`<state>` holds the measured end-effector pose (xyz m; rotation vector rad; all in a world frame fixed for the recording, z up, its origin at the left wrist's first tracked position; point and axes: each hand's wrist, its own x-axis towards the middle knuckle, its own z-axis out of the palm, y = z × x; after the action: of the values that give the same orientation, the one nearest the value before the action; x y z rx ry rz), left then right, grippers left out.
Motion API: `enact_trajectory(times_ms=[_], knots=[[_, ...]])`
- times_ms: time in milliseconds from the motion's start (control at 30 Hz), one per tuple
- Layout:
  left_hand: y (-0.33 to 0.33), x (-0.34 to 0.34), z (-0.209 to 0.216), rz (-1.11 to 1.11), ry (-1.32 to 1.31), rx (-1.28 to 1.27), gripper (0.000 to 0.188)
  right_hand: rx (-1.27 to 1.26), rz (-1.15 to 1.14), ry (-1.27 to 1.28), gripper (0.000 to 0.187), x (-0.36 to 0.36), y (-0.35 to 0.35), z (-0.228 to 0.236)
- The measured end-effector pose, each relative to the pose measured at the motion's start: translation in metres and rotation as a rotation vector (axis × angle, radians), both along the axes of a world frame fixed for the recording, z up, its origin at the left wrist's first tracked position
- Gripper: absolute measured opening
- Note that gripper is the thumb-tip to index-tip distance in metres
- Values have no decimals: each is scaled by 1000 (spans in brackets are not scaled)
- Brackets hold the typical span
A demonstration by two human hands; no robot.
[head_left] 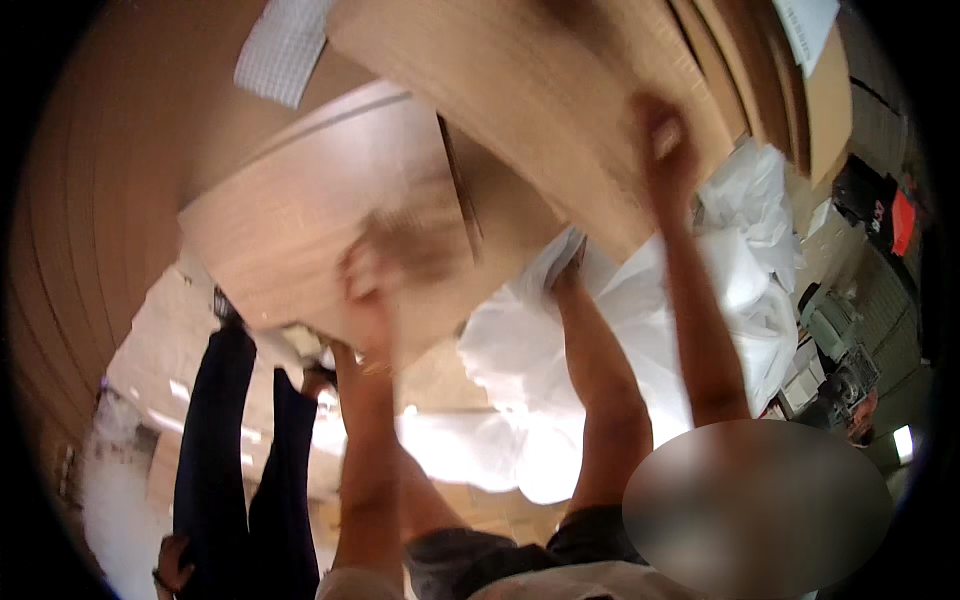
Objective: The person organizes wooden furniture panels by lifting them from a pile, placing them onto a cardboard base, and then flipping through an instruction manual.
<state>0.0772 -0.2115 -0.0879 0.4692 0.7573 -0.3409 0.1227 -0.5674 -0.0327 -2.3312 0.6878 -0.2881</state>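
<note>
My left hand, smeared by motion, is in front of a brown cardboard piece at the left of centre. A dark shadow falls on the cardboard beside it. I cannot tell whether the fingers touch the surface. Farther up and to the right, my right hand is raised in front of a large cardboard panel. It is blurred too, with its fingers seemingly curled; a small pale spot shows among them. Whether either hand holds anything is not clear.
White plastic sheeting lies bunched around my right leg. More cardboard sheets stand layered at the upper right. A grey-white patterned strip is at the upper left. Another person in dark trousers stands close on my left.
</note>
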Motion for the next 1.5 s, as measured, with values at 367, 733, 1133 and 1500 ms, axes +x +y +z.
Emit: enact_trajectory(times_ms=[367, 733, 1133, 1500], knots=[[297, 73, -89, -831, 255, 1127, 76, -85, -491, 422, 49, -44, 218, -115], [294, 38, -13, -562, 123, 1247, 51, 817, -737, 226, 56, -120, 262, -79], [104, 113, 98, -593, -124, 1096, 37, 839, -1012, 18, 53, -177, 141, 49], [-127, 284, 85, -2004, -325, 2445, 72, 117, -680, 607, 81, -82, 26, 20]])
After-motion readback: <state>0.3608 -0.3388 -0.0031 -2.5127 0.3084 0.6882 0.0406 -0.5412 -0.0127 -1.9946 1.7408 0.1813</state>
